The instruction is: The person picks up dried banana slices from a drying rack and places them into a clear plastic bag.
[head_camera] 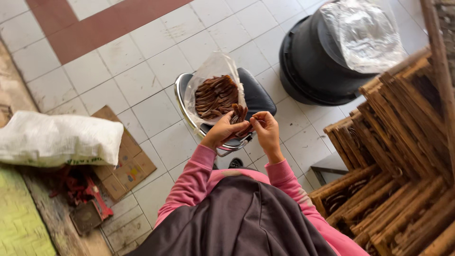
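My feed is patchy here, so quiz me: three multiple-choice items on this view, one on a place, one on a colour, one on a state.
1. Where does the clear bag of brown strips sit?
A. on the black stool
B. on the white sack
C. inside the black bucket

2. What colour are the sleeves?
A. blue
B. pink
C. green

3. What is the state of the two hands?
A. both resting flat on the floor
B. both pinching a small bundle of brown strips
C. one hand lifting the bucket

Answers:
1 A, the bag rests on the stool's dark seat.
2 B, both arms show pink cloth.
3 B, the left hand and right hand meet at the bundle above the stool's edge.
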